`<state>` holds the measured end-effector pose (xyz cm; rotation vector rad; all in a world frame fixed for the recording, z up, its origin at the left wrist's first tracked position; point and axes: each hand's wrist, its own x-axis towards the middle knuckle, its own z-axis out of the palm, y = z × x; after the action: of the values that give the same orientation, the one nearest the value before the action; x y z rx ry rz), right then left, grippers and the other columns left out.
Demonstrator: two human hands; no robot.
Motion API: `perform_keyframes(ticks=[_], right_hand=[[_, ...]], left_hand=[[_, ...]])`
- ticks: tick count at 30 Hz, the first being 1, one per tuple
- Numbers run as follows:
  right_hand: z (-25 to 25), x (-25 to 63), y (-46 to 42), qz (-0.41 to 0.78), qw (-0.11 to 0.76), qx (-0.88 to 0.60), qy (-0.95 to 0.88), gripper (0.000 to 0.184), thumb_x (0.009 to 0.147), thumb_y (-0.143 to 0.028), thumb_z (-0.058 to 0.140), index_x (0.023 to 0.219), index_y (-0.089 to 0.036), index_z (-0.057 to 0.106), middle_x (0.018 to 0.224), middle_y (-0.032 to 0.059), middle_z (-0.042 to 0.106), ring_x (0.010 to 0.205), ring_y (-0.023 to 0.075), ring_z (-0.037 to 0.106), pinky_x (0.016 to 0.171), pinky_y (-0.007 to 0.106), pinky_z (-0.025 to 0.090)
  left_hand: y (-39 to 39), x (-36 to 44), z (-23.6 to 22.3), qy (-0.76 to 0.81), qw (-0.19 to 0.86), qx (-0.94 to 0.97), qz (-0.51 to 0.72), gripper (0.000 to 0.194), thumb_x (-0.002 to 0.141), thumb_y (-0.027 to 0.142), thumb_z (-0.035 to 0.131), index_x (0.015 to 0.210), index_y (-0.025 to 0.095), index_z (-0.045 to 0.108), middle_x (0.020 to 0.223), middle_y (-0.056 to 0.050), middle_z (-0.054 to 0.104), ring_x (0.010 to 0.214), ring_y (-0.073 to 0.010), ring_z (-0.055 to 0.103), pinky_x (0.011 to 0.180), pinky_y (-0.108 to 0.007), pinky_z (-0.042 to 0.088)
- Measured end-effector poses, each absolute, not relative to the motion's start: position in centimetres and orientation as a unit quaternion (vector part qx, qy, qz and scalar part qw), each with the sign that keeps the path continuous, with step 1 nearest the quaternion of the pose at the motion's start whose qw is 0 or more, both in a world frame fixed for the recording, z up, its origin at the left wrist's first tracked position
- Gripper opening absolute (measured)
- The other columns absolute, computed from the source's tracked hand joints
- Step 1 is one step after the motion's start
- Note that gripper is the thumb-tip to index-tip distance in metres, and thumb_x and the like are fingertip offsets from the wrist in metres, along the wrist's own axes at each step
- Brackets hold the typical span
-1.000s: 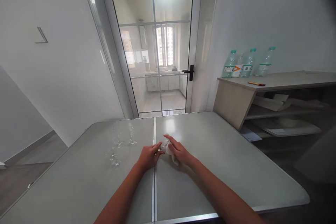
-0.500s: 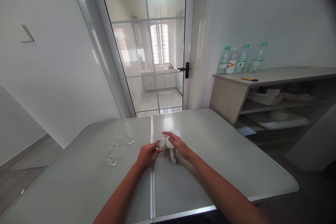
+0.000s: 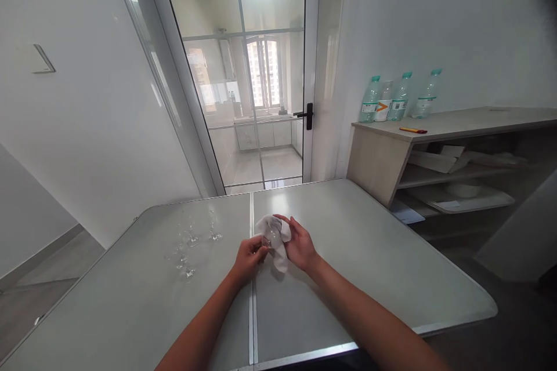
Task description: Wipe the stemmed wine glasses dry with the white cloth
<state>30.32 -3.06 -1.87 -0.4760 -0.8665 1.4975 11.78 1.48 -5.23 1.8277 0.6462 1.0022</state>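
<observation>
My left hand (image 3: 251, 258) pinches the lower end of a small clear glass (image 3: 272, 236) above the seam of the table. A white cloth (image 3: 280, 259) lies behind and around the bowl of the glass, with one end hanging below it. My right hand (image 3: 301, 245) supports the cloth from the right, its fingers curved and partly hidden behind the fabric. To the left, several clear stemmed glasses (image 3: 191, 237) stand on the grey table; their outlines are faint.
The grey table (image 3: 361, 261) has a metal strip (image 3: 251, 313) down its middle. Beyond its far edge is a glass door (image 3: 261, 156) with a black handle (image 3: 308, 116). On the right, a wooden shelf unit (image 3: 378, 153) carries several plastic bottles (image 3: 369, 101) and a yellow-red pen-like object (image 3: 412, 130).
The cloth has been spread wider around the glass, and more of the bowl shows. My right hand has turned and opened somewhat, shifting slightly right. The standing glasses have not moved.
</observation>
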Motion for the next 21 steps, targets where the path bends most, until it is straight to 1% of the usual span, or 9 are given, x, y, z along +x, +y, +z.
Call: perform_keyframes(ticks=[4, 7, 9, 11, 13, 15, 16, 19, 21], right_hand=[[-2.4, 30.3, -3.4, 0.512, 0.627, -0.289, -0.512, 0.051, 0.104, -0.052, 0.04, 0.148, -0.028, 0.053, 0.141, 0.0079, 0.062, 0.122, 0.0285, 0.061, 0.102, 0.044, 0.048], [-2.9, 30.5, -3.4, 0.314, 0.546, -0.352, -0.692, 0.048, 0.105, -0.037, 0.042, 0.152, -0.027, 0.049, 0.147, 0.0088, 0.058, 0.13, 0.0277, 0.054, 0.109, 0.044, 0.041], [-3.0, 30.9, -3.1, 0.171, 0.452, -0.346, -0.804, 0.045, 0.102, -0.026, 0.043, 0.146, -0.024, 0.056, 0.133, 0.0115, 0.067, 0.123, 0.029, 0.057, 0.107, 0.046, 0.041], [-3.0, 31.4, -2.5, 0.055, 0.381, -0.332, -0.861, 0.037, 0.097, -0.018, 0.045, 0.125, -0.021, 0.07, 0.11, 0.0134, 0.073, 0.107, 0.0301, 0.061, 0.099, 0.047, 0.043], [-3.0, 31.9, -2.0, 0.006, 0.373, -0.344, -0.862, 0.026, 0.093, -0.016, 0.049, 0.101, -0.019, 0.073, 0.094, 0.0138, 0.072, 0.096, 0.0299, 0.06, 0.092, 0.046, 0.044], [-2.9, 32.1, -1.7, 0.072, 0.425, -0.367, -0.824, 0.018, 0.091, -0.019, 0.053, 0.088, -0.019, 0.071, 0.086, 0.0116, 0.069, 0.088, 0.0279, 0.058, 0.086, 0.043, 0.044], [-2.8, 32.1, -1.6, 0.124, 0.454, -0.378, -0.797, 0.017, 0.092, -0.022, 0.053, 0.087, -0.019, 0.069, 0.084, 0.0098, 0.068, 0.085, 0.0263, 0.058, 0.083, 0.041, 0.045], [-2.5, 31.7, -1.9, 0.315, 0.544, -0.379, -0.679, 0.022, 0.097, -0.03, 0.05, 0.094, -0.02, 0.069, 0.087, 0.0058, 0.068, 0.079, 0.0217, 0.059, 0.075, 0.035, 0.047], [-2.1, 31.0, -2.4, 0.451, 0.605, -0.342, -0.561, 0.026, 0.099, -0.037, 0.05, 0.107, -0.021, 0.069, 0.095, 0.005, 0.069, 0.082, 0.0215, 0.063, 0.075, 0.034, 0.05]], left_hand=[[2.0, 12.0, -5.2, 0.321, 0.452, 0.674, 0.488, 0.043, 0.095, 0.057, 0.057, 0.088, 0.015, 0.065, 0.06, 0.003, 0.047, 0.052, -0.0104, 0.044, 0.052, -0.022, 0.037], [2.1, 12.2, -5.2, 0.344, 0.419, 0.69, 0.48, 0.041, 0.096, 0.055, 0.055, 0.085, 0.017, 0.063, 0.058, 0.004, 0.046, 0.051, -0.011, 0.045, 0.051, -0.023, 0.038], [2.1, 12.2, -5.3, 0.356, 0.387, 0.712, 0.465, 0.041, 0.094, 0.052, 0.057, 0.073, 0.017, 0.059, 0.055, 0.004, 0.045, 0.049, -0.0118, 0.044, 0.049, -0.024, 0.036], [2.1, 12.1, -5.4, 0.36, 0.352, 0.737, 0.45, 0.039, 0.091, 0.045, 0.062, 0.063, 0.018, 0.055, 0.054, 0.003, 0.046, 0.05, -0.0124, 0.042, 0.05, -0.025, 0.033], [1.9, 11.9, -5.4, 0.355, 0.323, 0.764, 0.432, 0.032, 0.085, 0.035, 0.067, 0.061, 0.018, 0.056, 0.054, 0.002, 0.048, 0.052, -0.0123, 0.04, 0.053, -0.026, 0.031], [1.4, 11.7, -5.4, 0.342, 0.304, 0.789, 0.409, 0.02, 0.079, 0.028, 0.072, 0.066, 0.018, 0.061, 0.057, 0.002, 0.052, 0.054, -0.012, 0.041, 0.057, -0.027, 0.03], [1.2, 11.6, -5.3, 0.334, 0.292, 0.804, 0.395, 0.015, 0.079, 0.027, 0.073, 0.07, 0.018, 0.064, 0.059, 0.003, 0.054, 0.055, -0.0117, 0.041, 0.059, -0.026, 0.03], [0.6, 11.6, -5.1, 0.308, 0.258, 0.842, 0.36, 0.01, 0.085, 0.028, 0.07, 0.081, 0.019, 0.067, 0.063, 0.003, 0.056, 0.057, -0.0115, 0.044, 0.062, -0.025, 0.033], [0.5, 11.8, -4.9, 0.304, 0.282, 0.831, 0.371, 0.017, 0.09, 0.032, 0.066, 0.079, 0.019, 0.064, 0.062, 0.003, 0.054, 0.057, -0.0116, 0.045, 0.062, -0.025, 0.036]])
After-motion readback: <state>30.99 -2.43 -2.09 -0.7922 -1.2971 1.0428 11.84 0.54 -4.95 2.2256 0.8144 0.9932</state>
